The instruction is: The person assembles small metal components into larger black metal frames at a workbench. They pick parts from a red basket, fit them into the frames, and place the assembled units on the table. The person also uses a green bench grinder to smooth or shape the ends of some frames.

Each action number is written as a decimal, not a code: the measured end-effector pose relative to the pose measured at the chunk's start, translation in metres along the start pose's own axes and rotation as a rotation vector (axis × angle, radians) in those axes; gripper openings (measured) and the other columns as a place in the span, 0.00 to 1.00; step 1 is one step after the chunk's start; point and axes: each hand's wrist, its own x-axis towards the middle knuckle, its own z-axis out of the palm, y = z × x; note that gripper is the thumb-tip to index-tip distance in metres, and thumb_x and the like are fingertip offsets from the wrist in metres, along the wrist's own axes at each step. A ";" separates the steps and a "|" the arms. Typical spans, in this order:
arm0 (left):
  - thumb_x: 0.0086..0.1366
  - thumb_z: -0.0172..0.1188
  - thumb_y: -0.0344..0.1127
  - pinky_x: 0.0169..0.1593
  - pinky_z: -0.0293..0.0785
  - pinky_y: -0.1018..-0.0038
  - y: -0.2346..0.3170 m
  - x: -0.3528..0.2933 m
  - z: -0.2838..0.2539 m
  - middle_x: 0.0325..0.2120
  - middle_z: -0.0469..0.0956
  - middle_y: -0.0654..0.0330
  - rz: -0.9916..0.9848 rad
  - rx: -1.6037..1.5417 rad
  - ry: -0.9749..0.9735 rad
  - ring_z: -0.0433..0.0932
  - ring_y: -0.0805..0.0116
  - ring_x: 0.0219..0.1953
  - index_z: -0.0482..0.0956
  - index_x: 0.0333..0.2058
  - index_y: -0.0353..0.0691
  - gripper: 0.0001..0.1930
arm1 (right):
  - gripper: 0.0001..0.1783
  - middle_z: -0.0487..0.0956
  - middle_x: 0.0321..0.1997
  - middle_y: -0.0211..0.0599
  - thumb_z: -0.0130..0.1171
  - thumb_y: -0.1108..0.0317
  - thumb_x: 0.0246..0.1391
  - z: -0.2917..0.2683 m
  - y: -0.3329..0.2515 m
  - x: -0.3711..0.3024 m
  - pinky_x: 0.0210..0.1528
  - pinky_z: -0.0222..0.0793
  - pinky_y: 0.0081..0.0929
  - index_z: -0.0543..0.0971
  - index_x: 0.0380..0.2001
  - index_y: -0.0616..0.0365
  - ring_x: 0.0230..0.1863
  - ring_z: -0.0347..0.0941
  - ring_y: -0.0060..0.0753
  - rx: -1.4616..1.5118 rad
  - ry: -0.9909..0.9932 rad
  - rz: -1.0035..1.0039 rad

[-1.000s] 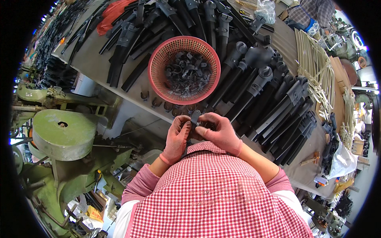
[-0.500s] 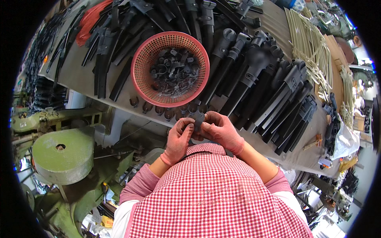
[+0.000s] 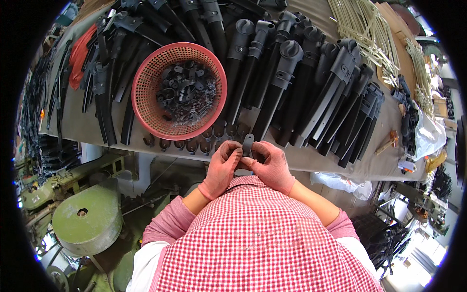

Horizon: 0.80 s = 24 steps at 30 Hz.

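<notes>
My left hand and my right hand, both in dirty reddish gloves, meet in front of my checked apron at the table's near edge. Between their closed fingertips is a small dark plastic part with a rounded, holed tab that points up. Fingers cover its lower end. Beyond the hands, slightly left, stands a red perforated basket holding black plastic pieces and metal springs. Several small dark ring-like parts are lined up along the table edge below the basket.
Black tubes with jointed heads lie in bunches over the table. Pale rods are piled at the far right, and a small hammer-like tool lies at the right. A green machine stands at lower left.
My view has shifted, so the basket and table appear further left. Both hands stay together on the dark part, whose tab now sticks up more plainly between the fingers.
</notes>
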 end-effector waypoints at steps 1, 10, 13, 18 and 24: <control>0.74 0.50 0.30 0.42 0.80 0.77 0.002 0.003 -0.006 0.38 0.77 0.62 0.000 0.087 -0.011 0.80 0.74 0.38 0.74 0.45 0.37 0.07 | 0.18 0.76 0.31 0.40 0.68 0.66 0.49 -0.007 0.008 -0.002 0.33 0.71 0.30 0.80 0.42 0.64 0.31 0.76 0.36 -0.089 0.001 -0.003; 0.62 0.60 0.51 0.49 0.77 0.59 0.050 0.098 -0.139 0.40 0.83 0.47 0.084 1.656 0.561 0.82 0.48 0.44 0.83 0.44 0.39 0.22 | 0.18 0.79 0.47 0.46 0.62 0.57 0.53 -0.010 0.109 -0.011 0.49 0.75 0.40 0.78 0.42 0.58 0.49 0.79 0.47 -0.816 -0.271 0.203; 0.61 0.58 0.52 0.50 0.77 0.59 0.048 0.124 -0.141 0.43 0.82 0.46 -0.083 1.745 0.512 0.81 0.46 0.46 0.84 0.44 0.40 0.22 | 0.15 0.78 0.48 0.50 0.60 0.61 0.52 0.006 0.121 -0.004 0.50 0.74 0.42 0.78 0.41 0.58 0.47 0.78 0.51 -0.754 -0.146 0.211; 0.63 0.58 0.41 0.43 0.80 0.63 0.054 0.111 -0.141 0.33 0.84 0.51 0.092 1.292 0.522 0.84 0.54 0.36 0.82 0.40 0.34 0.15 | 0.13 0.79 0.43 0.49 0.49 0.76 0.54 -0.028 0.113 -0.014 0.48 0.77 0.32 0.77 0.42 0.66 0.43 0.80 0.41 0.038 0.017 0.529; 0.68 0.59 0.28 0.35 0.82 0.72 0.060 0.055 -0.103 0.31 0.80 0.58 0.173 -0.097 0.248 0.82 0.67 0.29 0.78 0.41 0.37 0.05 | 0.09 0.82 0.36 0.41 0.55 0.74 0.63 -0.045 0.024 -0.003 0.43 0.83 0.27 0.77 0.43 0.69 0.37 0.82 0.32 0.680 -0.182 0.420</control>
